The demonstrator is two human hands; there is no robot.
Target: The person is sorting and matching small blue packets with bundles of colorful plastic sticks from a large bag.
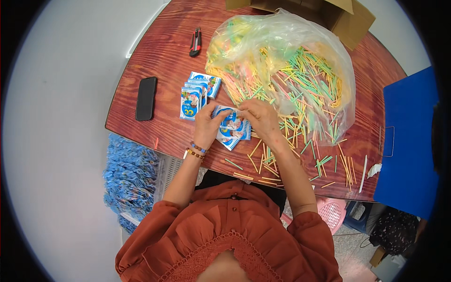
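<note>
My left hand (207, 126) and my right hand (263, 120) meet near the table's front edge. Between them they pinch the upper edge of a small blue-and-white packet (231, 121), one hand at each side. Whether its top is sealed or torn cannot be made out under my fingers. Just below it lie more loose packets (229, 142) of the same kind. To the left of my left hand, several such packets (190, 102) overlap in a small stack. Thin yellow, green and pink sticks (293, 124) lie scattered beside my right hand.
A big clear plastic bag (282, 28) spills many sticks across the wood-grain table (164, 56). A box cutter (195, 42) and a black phone (146, 98) lie at left. A cardboard box (324, 14) stands behind, a blue panel (408, 141) at right. Blue packets (129, 176) fill a container below left.
</note>
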